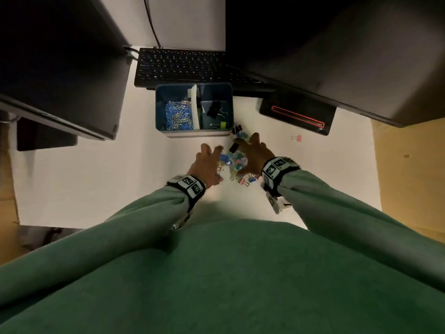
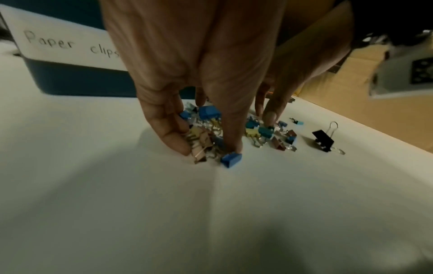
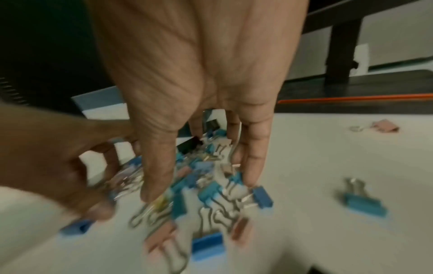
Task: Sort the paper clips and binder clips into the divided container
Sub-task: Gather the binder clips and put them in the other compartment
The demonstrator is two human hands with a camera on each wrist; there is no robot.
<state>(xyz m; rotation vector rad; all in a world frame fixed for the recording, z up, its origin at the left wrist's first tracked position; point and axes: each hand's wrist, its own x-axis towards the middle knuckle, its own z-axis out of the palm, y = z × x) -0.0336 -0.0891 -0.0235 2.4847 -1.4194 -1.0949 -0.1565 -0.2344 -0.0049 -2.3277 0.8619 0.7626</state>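
Observation:
A blue divided container (image 1: 160, 109) stands on the white table. Its left half holds paper clips (image 1: 178, 115) and its right half holds binder clips (image 1: 216, 109). A "Paper clips" label (image 2: 70, 44) is on its front. In front of it lies a pile of coloured binder clips (image 1: 234, 157) between my hands. My left hand (image 1: 208, 162) curls its fingers and thumb round several clips at the pile's left edge (image 2: 199, 142). My right hand (image 3: 199, 185) reaches over the pile with fairly straight fingers (image 3: 253, 166) touching the clips. A black binder clip (image 2: 324, 140) lies apart.
A pink binder clip (image 1: 297, 138) and a blue one (image 3: 362, 202) lie loose to the right. A keyboard (image 1: 178, 66) sits behind the container, with dark screens left (image 1: 60, 68) and right (image 1: 337, 56). A black device with a red outline (image 1: 297, 114) and brown cardboard (image 1: 409, 177) are at right.

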